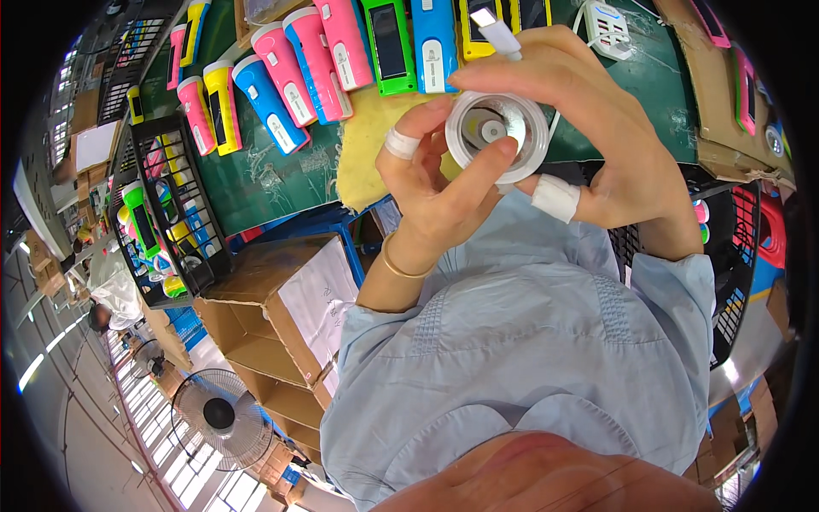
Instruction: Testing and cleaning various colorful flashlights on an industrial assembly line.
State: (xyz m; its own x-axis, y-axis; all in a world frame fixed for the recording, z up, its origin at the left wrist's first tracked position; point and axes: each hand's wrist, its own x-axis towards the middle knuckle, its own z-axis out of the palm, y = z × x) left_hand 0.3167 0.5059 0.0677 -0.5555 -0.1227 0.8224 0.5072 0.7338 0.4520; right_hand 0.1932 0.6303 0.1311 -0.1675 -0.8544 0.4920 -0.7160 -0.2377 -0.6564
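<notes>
Both hands hold a round flashlight head (492, 118) with a clear rim and a silvery reflector, its open face toward me. My left hand (433, 181) grips its left side, thumb laid across the reflector and fingers curled round the edge. From the right, my right hand (610, 128) closes on it, fingers over the top and thumb at the lower rim. White tape wraps one left finger and the right thumb. A white cable plug (499, 36) sticks up beside the right fingers; whether they hold it is hidden. What lies behind the flashlight head cannot be seen.
Pink, blue, yellow and green flashlights (271, 104) line the green table (273, 183). A yellow cloth (365, 154) lies near its front edge. A white multi-port charger (607, 30) stands right. Black baskets (223, 260) flank me, and a cardboard box (247, 273) sits lower left.
</notes>
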